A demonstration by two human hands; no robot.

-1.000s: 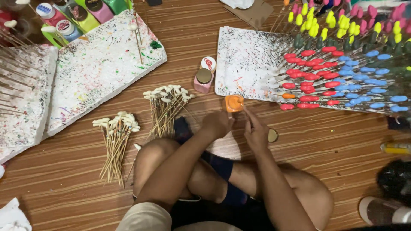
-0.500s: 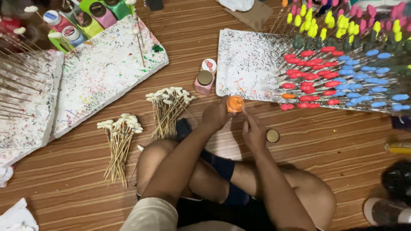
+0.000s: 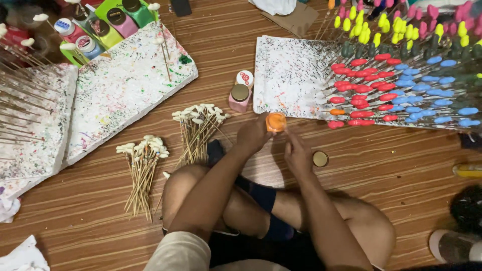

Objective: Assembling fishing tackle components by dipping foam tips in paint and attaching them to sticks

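Since the earlier frame, both hands have closed slightly toward the body; the left hand [image 3: 255, 134] grips the small orange paint pot [image 3: 275, 122]. The right hand [image 3: 297, 153] pinches just beside its rim; the round gold lid [image 3: 320, 158] lies off, so the pot stands open.

Both forearms reach up mid-frame; left hand [image 3: 255, 134] curled in a grip, right hand [image 3: 297, 153] beside it, fingers bent.

At the centre of the frame the left hand [image 3: 255, 134] grips an open orange paint jar [image 3: 275, 122], with the right hand [image 3: 298, 154] just beside it and a gold lid [image 3: 320, 159] lying on the wooden floor [image 3: 391, 170] to the right. Two bundles of white-tipped sticks [image 3: 165, 145] lie left of centre, a pink bottle [image 3: 239, 97] stands above the hands, and rows of coloured sticks [image 3: 401, 85] stand in a spattered white foam board [image 3: 288, 75] at the upper right.
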